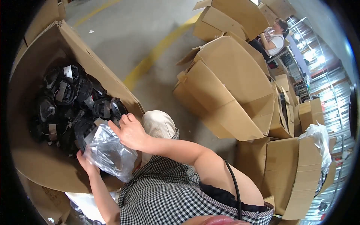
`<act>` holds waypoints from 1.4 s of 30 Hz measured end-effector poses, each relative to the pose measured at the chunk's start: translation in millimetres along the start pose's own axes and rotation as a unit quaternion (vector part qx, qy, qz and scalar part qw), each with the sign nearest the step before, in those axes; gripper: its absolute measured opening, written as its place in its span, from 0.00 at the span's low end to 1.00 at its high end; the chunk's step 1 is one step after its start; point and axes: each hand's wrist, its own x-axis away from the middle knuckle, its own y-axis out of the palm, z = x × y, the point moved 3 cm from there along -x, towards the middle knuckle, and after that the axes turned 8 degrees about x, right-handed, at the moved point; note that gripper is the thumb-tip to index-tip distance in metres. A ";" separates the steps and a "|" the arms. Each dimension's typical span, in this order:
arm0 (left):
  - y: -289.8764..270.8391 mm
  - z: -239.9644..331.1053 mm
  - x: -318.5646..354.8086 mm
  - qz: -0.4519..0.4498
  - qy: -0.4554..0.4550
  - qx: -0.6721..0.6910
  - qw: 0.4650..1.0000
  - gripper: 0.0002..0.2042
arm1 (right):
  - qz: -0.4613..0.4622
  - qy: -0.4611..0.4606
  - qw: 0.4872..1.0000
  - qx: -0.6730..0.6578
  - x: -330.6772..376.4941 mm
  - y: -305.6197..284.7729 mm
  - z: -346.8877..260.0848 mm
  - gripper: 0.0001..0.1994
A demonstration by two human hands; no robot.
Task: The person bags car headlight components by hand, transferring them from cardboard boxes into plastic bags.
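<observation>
- The large cardboard box (95,58) stands open at the person's left; a heap of black parts (65,92) lies in it, spreading from the far corner toward the near edge; pale tags and thin wires show among them.
- The clear plastic bag (110,152) is at the near right corner of the box, in front of the heap; it looks crumpled and puffed, and I cannot tell whether anything is inside it.
- The left hand (89,165) is at the bag's left side, by the near edge of the box, with its fingers partly behind the plastic; how firmly it grips, if at all, I cannot tell.
- The right hand (132,132) is spread wide over the bag's upper right side, by the right edge of the box, thumb well apart from the bent fingers; it seems to rest on the plastic rather than pinch it.
- As for progress, many black parts already lie loose in the box, without bags as far as shows; the bag is not yet set down away from the hands; the depth of the heap is hidden, so how much is left cannot be judged.
</observation>
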 end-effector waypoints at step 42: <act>-30.0 155.7 94.3 0.121 0.288 -0.474 0.823 0.11 | 0.001 0.309 0.329 -0.892 72.5 25.5 11.0 0.38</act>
